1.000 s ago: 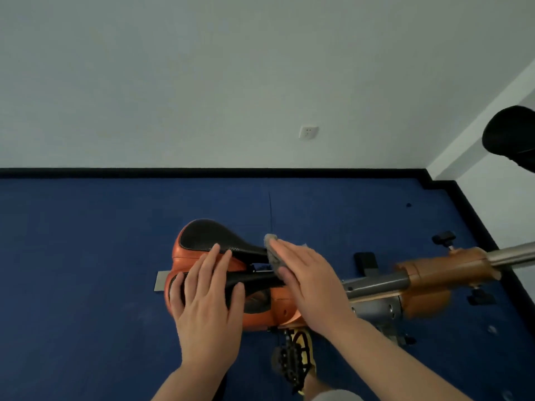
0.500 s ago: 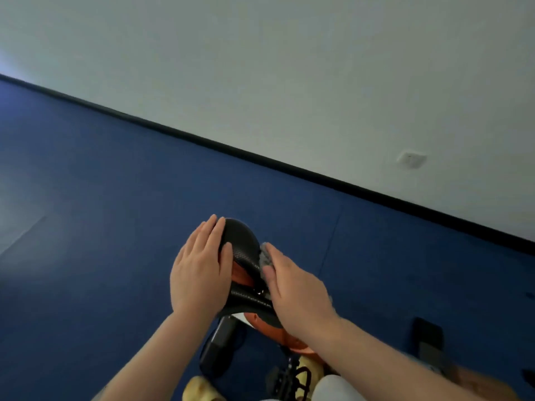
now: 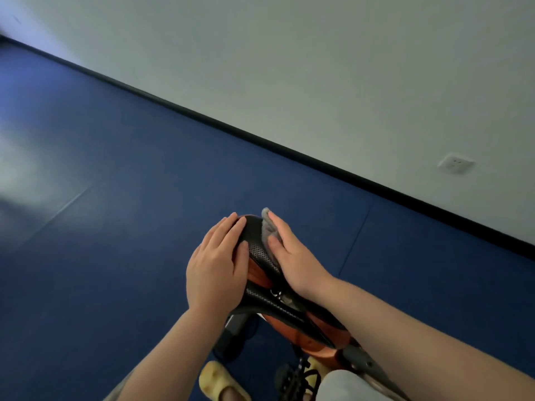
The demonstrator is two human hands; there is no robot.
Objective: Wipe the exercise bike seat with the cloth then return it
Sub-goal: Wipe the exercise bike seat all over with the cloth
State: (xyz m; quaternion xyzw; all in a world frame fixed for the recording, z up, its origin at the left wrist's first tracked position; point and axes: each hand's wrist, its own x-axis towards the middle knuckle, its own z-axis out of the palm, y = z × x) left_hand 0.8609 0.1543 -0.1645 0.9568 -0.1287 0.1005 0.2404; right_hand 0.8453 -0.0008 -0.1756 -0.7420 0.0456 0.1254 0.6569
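Low in the middle of the frame I see the black perforated exercise bike seat with orange side panels [image 3: 256, 250], its long axis running on a diagonal from the upper centre down toward the lower right, the broad rounded end lying at the upper end under the fingertips and the narrower part running down to the lower right, where it meets the grey frame tube [image 3: 364, 363]. My left hand [image 3: 215, 267] lies flat on the left flank of the seat, fingers straight and close together, pressing rather than gripping. My right hand [image 3: 292, 256] lies flat along the right flank, fingers extended, pressing the small grey fleecy cloth [image 3: 267, 227] against the seat; only a strip of the cloth shows past the fingertips and beside the thumb, the rest hidden beneath the palm. At the bottom edge I make out a yellow slipper [image 3: 217, 380] on the dark blue floor [image 3: 115, 227], and a black pedal [image 3: 292, 377] just right of it. A black skirting strip [image 3: 260, 140] crosses the frame diagonally below the pale wall, with a white wall socket [image 3: 456, 163] at the right.
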